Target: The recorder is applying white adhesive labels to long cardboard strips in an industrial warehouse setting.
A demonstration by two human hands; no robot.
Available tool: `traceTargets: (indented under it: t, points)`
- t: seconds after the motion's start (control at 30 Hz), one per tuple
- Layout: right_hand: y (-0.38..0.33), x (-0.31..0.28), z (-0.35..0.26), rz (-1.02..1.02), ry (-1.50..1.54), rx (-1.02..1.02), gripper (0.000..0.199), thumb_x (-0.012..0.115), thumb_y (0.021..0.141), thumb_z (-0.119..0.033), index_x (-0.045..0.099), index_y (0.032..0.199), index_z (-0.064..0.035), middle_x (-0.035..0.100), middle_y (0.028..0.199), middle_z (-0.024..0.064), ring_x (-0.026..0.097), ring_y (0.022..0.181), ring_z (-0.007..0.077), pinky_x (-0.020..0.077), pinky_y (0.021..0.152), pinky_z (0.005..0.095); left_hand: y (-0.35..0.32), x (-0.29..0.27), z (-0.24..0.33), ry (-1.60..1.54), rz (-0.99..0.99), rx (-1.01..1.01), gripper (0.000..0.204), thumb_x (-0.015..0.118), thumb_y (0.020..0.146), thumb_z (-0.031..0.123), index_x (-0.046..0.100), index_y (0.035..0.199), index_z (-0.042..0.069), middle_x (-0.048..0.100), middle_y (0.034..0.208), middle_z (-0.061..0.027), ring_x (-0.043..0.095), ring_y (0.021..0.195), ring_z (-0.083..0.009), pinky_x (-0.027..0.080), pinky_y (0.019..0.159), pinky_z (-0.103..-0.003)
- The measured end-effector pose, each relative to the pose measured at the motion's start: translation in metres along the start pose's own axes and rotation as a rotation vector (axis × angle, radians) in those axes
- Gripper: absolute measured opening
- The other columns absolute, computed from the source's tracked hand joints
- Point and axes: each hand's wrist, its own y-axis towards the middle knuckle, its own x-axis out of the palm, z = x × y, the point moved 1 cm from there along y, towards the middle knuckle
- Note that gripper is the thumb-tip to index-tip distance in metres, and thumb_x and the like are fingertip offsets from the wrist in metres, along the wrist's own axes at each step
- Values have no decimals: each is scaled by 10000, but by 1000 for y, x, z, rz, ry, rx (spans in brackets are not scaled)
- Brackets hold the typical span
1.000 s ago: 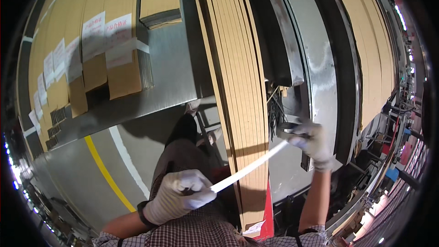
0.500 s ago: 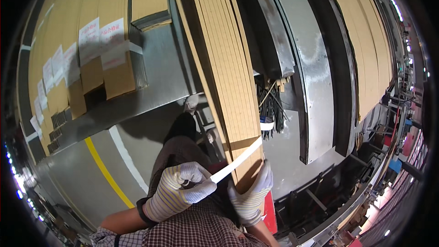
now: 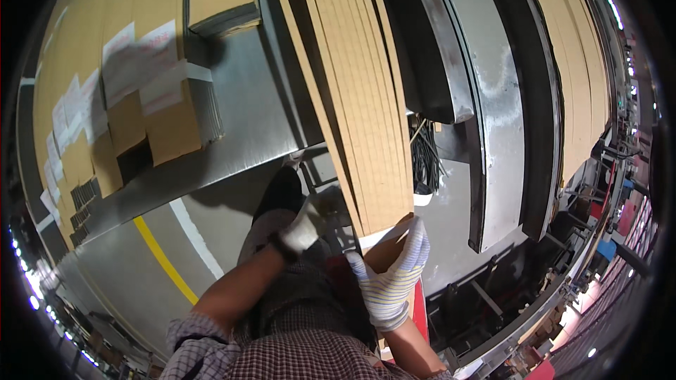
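A long bundle of brown cardboard strips (image 3: 359,98) runs away from me. White tape (image 3: 384,232) lies across its near end. My right hand (image 3: 391,285), in a striped knit glove, grips that end, thumb on the left side and fingers up the right side. My left hand (image 3: 306,231), also gloved, is smeared by motion just left of the bundle. Its fingers cannot be made out, nor whether it holds the tape's other end.
Labelled stacks of cardboard pieces (image 3: 165,116) lie on a metal table (image 3: 257,98) at left. To the right are long metal beams (image 3: 503,134), a bunch of thin black strips (image 3: 424,158) and more long cardboard (image 3: 577,84). A yellow floor line (image 3: 165,260) runs at lower left.
My left hand has swung from the front toward the bundle's left side. The tape, stretched out from the bundle before, now lies across its end. My right hand stays at the end.
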Motion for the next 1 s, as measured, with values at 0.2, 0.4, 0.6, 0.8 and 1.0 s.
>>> traceTargets:
  t: [0.2, 0.4, 0.6, 0.8, 1.0]
  points:
    - [-8, 8, 4, -3, -59, 72, 1153, 916, 686, -356, 244, 1525, 60, 408, 1434, 277, 437, 1275, 434, 347, 1068, 516, 80, 15, 2, 325, -286, 230, 471, 633, 947, 108, 499, 1387, 9, 634, 1253, -132, 604, 1198, -241, 465, 1054, -384]
    - [-1, 5, 2, 5, 8, 70, 1169, 920, 660, -236, 205, 1537, 56, 400, 1449, 283, 434, 1309, 444, 351, 1080, 504, 68, 12, -6, 466, -150, 111, 434, 600, 949, 9, 519, 1375, 6, 601, 1350, -150, 585, 1237, -241, 432, 1099, -362]
    - [3, 2, 3, 59, -52, 15, 1073, 893, 679, -247, 272, 1486, 91, 428, 1416, 325, 475, 1237, 478, 368, 1038, 530, -97, 24, 117, -454, 62, -333, 321, 538, 1035, 205, 587, 1285, 9, 656, 1093, -81, 639, 973, -153, 547, 847, -317]
    - [63, -76, -41, -326, 330, -535, 681, 833, 710, -366, 593, 1253, -33, 588, 1101, 120, 574, 1068, 299, 476, 857, 452, -64, 132, 119, -308, 273, -1, 250, 504, 1067, 287, 586, 1189, 85, 623, 1083, -57, 603, 1001, -192, 504, 925, -338]
    - [90, -96, -13, -580, -217, -723, 223, 697, 830, -269, 667, 1014, -147, 618, 731, 7, 619, 642, 187, 508, 687, 377, -15, 110, 67, 257, 248, 37, 751, 839, 791, 333, 465, 1361, 18, 627, 1253, -127, 608, 1158, -211, 517, 976, -368]
